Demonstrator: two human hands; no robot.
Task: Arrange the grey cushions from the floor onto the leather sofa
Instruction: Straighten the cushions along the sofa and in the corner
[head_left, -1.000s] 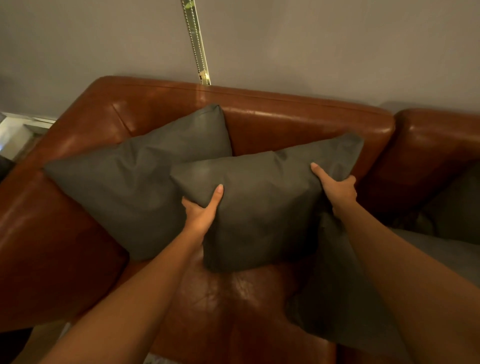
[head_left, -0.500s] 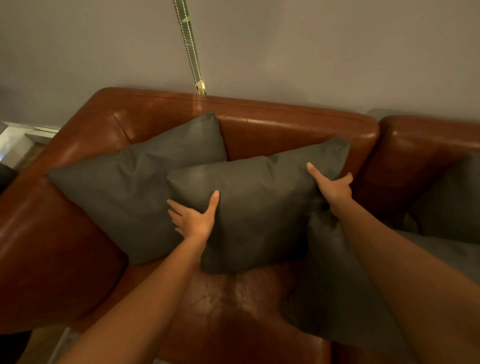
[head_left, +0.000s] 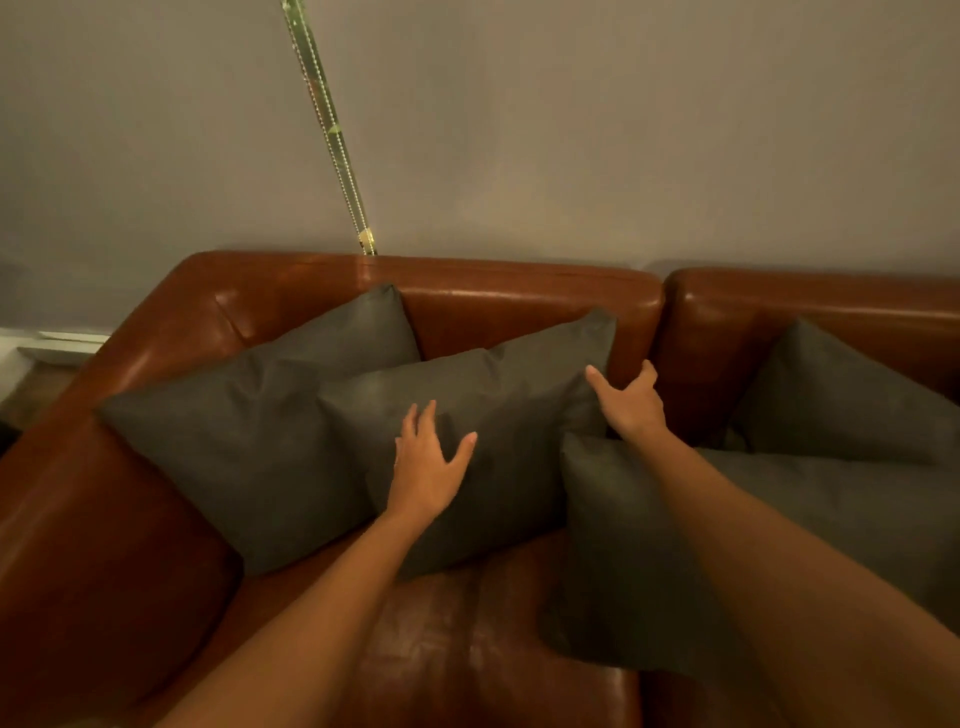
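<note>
Several grey cushions lie on the brown leather sofa (head_left: 519, 291). One cushion (head_left: 244, 436) leans in the left corner against the backrest. A second cushion (head_left: 509, 415) leans in front of it, overlapping its right side. My left hand (head_left: 428, 467) rests flat on the front of this second cushion with fingers spread. My right hand (head_left: 631, 402) is open at its right edge, index finger touching the fabric. A third cushion (head_left: 623, 545) lies on the seat under my right forearm. A fourth cushion (head_left: 841, 400) leans at the far right.
The sofa's left armrest (head_left: 88, 545) rises at the left. A grey wall (head_left: 571, 130) stands behind the sofa, with a thin beaded cord (head_left: 332, 130) hanging down it. A pale ledge (head_left: 57, 343) shows at the far left edge.
My left hand let go of the second cushion's left edge and moved right onto its front, fingers spread. My right hand opened at the cushion's right edge. The view pulled back.
</note>
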